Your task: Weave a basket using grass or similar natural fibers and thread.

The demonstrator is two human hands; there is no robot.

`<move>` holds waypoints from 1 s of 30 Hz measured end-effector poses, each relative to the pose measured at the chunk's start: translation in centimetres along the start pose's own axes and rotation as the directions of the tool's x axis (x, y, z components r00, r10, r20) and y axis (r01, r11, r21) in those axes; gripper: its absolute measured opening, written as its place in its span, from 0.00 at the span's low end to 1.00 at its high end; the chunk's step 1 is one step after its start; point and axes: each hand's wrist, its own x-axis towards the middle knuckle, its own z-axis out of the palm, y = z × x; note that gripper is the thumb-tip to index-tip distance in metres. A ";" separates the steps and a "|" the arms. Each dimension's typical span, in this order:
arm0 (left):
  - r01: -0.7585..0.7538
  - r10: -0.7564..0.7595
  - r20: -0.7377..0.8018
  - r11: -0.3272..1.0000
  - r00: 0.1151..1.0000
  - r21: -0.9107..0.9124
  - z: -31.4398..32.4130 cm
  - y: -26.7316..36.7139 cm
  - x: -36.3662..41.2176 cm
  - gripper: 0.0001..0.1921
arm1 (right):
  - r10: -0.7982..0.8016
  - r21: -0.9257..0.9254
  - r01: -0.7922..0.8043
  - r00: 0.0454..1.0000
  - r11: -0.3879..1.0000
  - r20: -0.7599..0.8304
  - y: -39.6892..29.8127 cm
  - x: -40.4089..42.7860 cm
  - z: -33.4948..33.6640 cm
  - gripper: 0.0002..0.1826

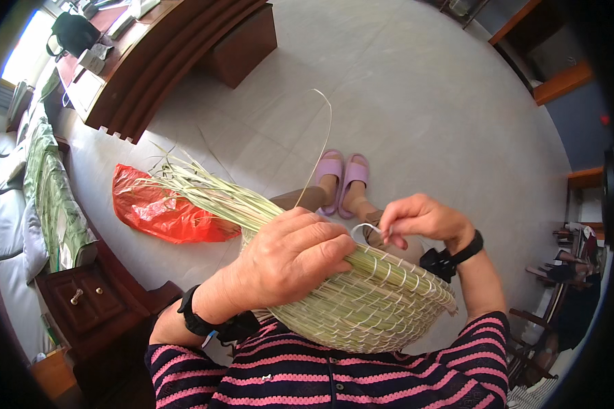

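A coiled grass basket leans tilted against my striped shirt, its rows bound with white stitches. My left hand grips the basket's rim together with a bundle of long green-yellow grass stalks, which fan out to the upper left. One thin stalk arcs up from the bundle. Just above the rim, my right hand pinches a white binding strand that loops up from the basket's edge. Whether a needle is between those fingers is hidden.
On the tiled floor lies a red plastic bag, under the loose stalk ends. My feet wear pink slippers. A dark wooden desk stands upper left, a wooden cabinet lower left. Shelving lines the right.
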 end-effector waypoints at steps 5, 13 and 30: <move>0.009 -0.009 -0.002 1.000 1.000 -0.001 0.0 -0.2 0.2 0.20 | -0.027 0.138 0.003 0.984 0.990 0.175 2.5 1.7 1.5 0.07; 0.010 -0.010 -0.007 1.000 1.000 -0.012 -0.1 -0.3 0.2 0.20 | -0.030 0.384 -0.094 0.952 0.918 0.304 4.0 1.5 2.8 0.13; 0.116 -0.100 0.099 0.977 0.990 -0.177 -1.1 -0.6 0.2 0.15 | -0.182 0.739 -0.099 0.939 0.666 0.290 4.4 2.4 6.0 0.19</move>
